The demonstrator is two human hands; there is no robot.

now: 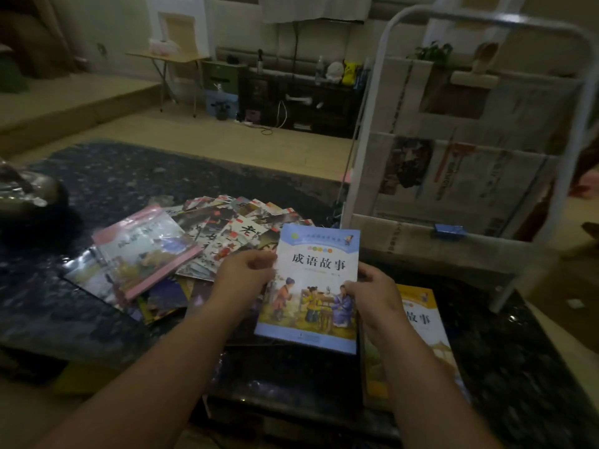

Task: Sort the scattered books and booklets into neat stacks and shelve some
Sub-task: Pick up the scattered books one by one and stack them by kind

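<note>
The dark speckled stone tabletop (97, 196) fills the middle of the view. Its far half lies bare, its near edge runs just below the forearms, and its right edge slants down past the rack's foot. A white metal-tube rack hung with folded newspapers (470, 176) stands on the right far corner of the table, its lowest shelf just behind the held book. Left of centre, a fanned pile of glossy picture booklets (233, 231) spreads across the stone. A pink-edged illustrated book (146, 251) lies slanted on the pile's left part.

A blue-bordered storybook with a painted scene of figures at a table (316, 286) is lifted above the tabletop between both hands, cover up and upright to the viewer. The left hand (243, 280) grips its left edge near the top, fingers curled. The right hand (376, 296) pinches its right edge at mid-height, thumb on the cover. A yellow-orange storybook (424, 322) lies flat beneath the right wrist, near the table's right edge. A small blue clip (449, 230) sits on the rack's lower rail.
</note>
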